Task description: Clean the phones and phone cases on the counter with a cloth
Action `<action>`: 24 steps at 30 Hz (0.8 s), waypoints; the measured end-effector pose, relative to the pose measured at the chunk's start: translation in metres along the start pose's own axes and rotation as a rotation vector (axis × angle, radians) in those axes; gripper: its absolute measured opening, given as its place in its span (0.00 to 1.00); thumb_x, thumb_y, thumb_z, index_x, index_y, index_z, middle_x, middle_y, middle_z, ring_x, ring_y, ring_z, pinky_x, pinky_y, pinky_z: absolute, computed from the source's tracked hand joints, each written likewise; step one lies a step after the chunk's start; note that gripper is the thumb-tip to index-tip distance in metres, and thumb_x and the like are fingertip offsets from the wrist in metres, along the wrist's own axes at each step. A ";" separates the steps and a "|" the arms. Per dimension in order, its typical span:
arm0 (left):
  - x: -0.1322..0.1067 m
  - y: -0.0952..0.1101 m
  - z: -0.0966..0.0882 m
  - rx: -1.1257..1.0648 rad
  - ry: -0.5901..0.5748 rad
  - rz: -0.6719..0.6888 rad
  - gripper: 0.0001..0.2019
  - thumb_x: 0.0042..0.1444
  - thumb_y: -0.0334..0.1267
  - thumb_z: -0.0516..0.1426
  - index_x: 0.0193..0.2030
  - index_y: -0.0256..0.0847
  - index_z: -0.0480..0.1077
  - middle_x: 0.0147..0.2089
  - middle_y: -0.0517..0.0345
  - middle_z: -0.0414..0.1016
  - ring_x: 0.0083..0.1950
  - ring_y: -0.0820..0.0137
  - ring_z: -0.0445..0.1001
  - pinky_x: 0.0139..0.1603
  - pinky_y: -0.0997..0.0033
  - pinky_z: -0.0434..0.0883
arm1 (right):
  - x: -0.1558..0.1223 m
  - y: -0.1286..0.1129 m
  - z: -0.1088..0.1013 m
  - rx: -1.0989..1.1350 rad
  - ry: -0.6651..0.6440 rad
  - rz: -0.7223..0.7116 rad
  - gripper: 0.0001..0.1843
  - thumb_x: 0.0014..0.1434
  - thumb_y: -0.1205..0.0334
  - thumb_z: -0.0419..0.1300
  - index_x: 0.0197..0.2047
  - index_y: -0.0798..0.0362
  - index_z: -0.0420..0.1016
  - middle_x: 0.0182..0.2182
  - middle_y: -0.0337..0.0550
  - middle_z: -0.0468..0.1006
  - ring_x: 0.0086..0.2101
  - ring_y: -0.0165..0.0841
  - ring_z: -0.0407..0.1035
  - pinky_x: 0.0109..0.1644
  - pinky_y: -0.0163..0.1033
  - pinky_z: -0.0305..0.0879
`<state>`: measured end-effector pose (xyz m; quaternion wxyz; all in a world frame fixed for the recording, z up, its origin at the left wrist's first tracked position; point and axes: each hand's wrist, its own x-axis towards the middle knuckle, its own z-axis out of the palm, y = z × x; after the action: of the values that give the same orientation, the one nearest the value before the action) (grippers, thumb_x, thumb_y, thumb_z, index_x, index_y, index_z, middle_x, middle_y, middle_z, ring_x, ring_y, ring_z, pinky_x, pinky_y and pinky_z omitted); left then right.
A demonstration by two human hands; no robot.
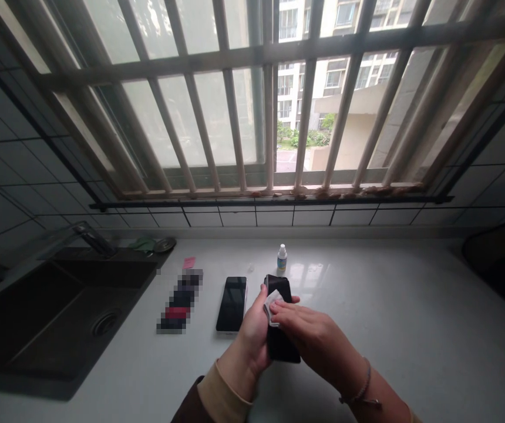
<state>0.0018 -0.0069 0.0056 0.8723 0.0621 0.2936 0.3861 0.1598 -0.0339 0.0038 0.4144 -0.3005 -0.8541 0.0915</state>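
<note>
My left hand [255, 332] grips a black smartphone [284, 346] from its left side and underneath, holding it above the counter. With bent fingers, my right hand [312, 329] presses a folded white wipe [272, 311] against the phone's dark face. The hand and wipe cover the middle of the phone. A second phone [232, 305], dark screen up, lies flat on the counter just left of my left hand. Beyond the held phone stands a small white bottle [282, 259] with a white cap and a coloured label.
A dark sink [65, 352] with a faucet [96, 238] is at the left. A pixelated dark and red item [179, 302] and a small pink piece [189, 262] lie between sink and phones. A green cloth [142, 244] rests behind the sink. A barred window [243, 59] faces me.
</note>
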 end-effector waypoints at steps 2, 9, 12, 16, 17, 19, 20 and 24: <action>0.004 0.007 -0.006 -0.011 0.064 0.060 0.34 0.71 0.62 0.53 0.54 0.24 0.77 0.39 0.40 0.82 0.37 0.62 0.82 0.45 0.64 0.79 | 0.004 -0.009 0.000 0.074 -0.026 -0.059 0.15 0.73 0.74 0.57 0.55 0.51 0.79 0.56 0.46 0.86 0.59 0.36 0.79 0.66 0.40 0.74; 0.006 0.018 -0.012 0.072 0.101 0.181 0.39 0.72 0.66 0.45 0.58 0.28 0.77 0.43 0.39 0.84 0.37 0.59 0.82 0.42 0.60 0.80 | 0.005 -0.035 -0.006 0.376 -0.105 0.022 0.14 0.71 0.70 0.60 0.55 0.46 0.80 0.45 0.41 0.89 0.48 0.35 0.84 0.56 0.39 0.76; 0.002 0.016 -0.008 0.066 0.096 0.148 0.40 0.71 0.66 0.47 0.62 0.25 0.75 0.48 0.35 0.84 0.42 0.56 0.84 0.47 0.57 0.81 | 0.000 -0.030 -0.009 0.491 -0.065 0.220 0.11 0.74 0.64 0.58 0.48 0.47 0.84 0.41 0.42 0.88 0.40 0.35 0.84 0.49 0.39 0.78; -0.003 0.011 0.000 0.051 0.016 0.041 0.36 0.72 0.62 0.52 0.66 0.28 0.72 0.54 0.34 0.83 0.50 0.53 0.84 0.58 0.52 0.78 | -0.006 -0.006 -0.014 0.420 0.379 0.684 0.19 0.77 0.49 0.55 0.46 0.51 0.83 0.38 0.45 0.87 0.34 0.37 0.82 0.37 0.37 0.79; -0.004 0.010 0.002 0.074 0.003 0.019 0.35 0.72 0.62 0.52 0.67 0.29 0.72 0.56 0.33 0.82 0.51 0.52 0.84 0.58 0.51 0.78 | -0.007 0.001 -0.017 0.320 0.493 0.774 0.21 0.76 0.47 0.55 0.48 0.52 0.83 0.38 0.46 0.87 0.36 0.39 0.82 0.38 0.38 0.80; -0.006 0.006 0.004 0.130 -0.019 -0.020 0.36 0.72 0.61 0.52 0.68 0.26 0.71 0.59 0.29 0.80 0.52 0.50 0.84 0.59 0.51 0.77 | -0.009 0.013 -0.021 0.106 0.597 0.840 0.22 0.75 0.45 0.56 0.51 0.53 0.84 0.41 0.49 0.88 0.41 0.43 0.83 0.44 0.43 0.81; -0.007 0.004 0.005 0.149 -0.033 -0.037 0.37 0.72 0.61 0.51 0.67 0.23 0.71 0.61 0.27 0.79 0.53 0.50 0.84 0.59 0.52 0.77 | -0.010 0.018 -0.023 0.021 0.614 0.820 0.22 0.75 0.46 0.56 0.53 0.53 0.84 0.43 0.50 0.88 0.43 0.45 0.84 0.47 0.45 0.82; -0.008 -0.002 0.007 0.168 -0.068 -0.053 0.36 0.74 0.58 0.51 0.67 0.22 0.71 0.61 0.27 0.79 0.54 0.52 0.83 0.61 0.56 0.75 | -0.012 0.031 -0.022 -0.054 0.448 0.554 0.17 0.76 0.56 0.56 0.60 0.48 0.82 0.53 0.48 0.87 0.52 0.45 0.83 0.58 0.49 0.81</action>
<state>0.0029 -0.0136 0.0149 0.8833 0.1403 0.2968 0.3346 0.1954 -0.0181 -0.0024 0.5428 -0.5444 -0.6301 0.1096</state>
